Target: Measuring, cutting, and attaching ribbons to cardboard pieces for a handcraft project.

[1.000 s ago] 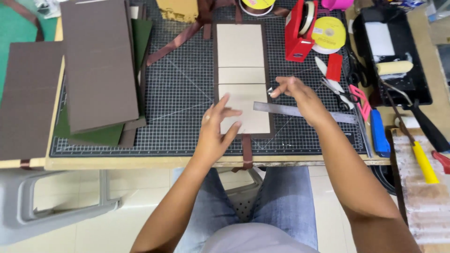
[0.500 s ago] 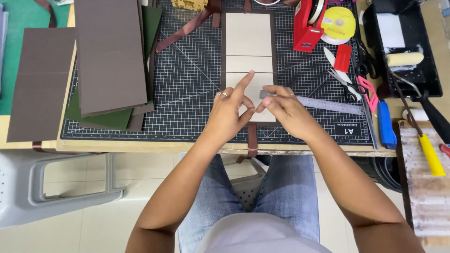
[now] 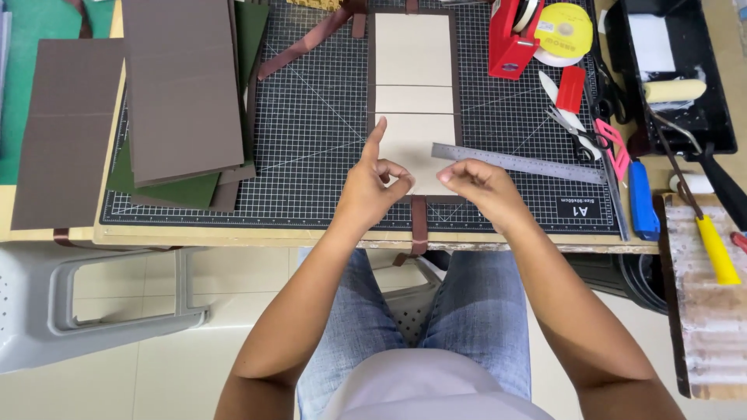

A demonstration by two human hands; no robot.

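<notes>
My left hand (image 3: 372, 187) hangs loosely curled, forefinger up, gripping nothing; my right hand (image 3: 476, 183) is lightly pinched, empty too. Just beyond both lie the cream board panels (image 3: 413, 85), probably stiff and light, best lifted by their edges. The steel ruler (image 3: 520, 163) sits beside my right fingers.

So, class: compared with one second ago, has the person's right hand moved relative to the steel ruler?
Yes. The right hand earlier pressed on the steel ruler; it has now pulled back toward the person, fingertips pinched just below the ruler's left end.

White label (image 3: 573, 209) on mat's (image 3: 311, 117) corner
</notes>
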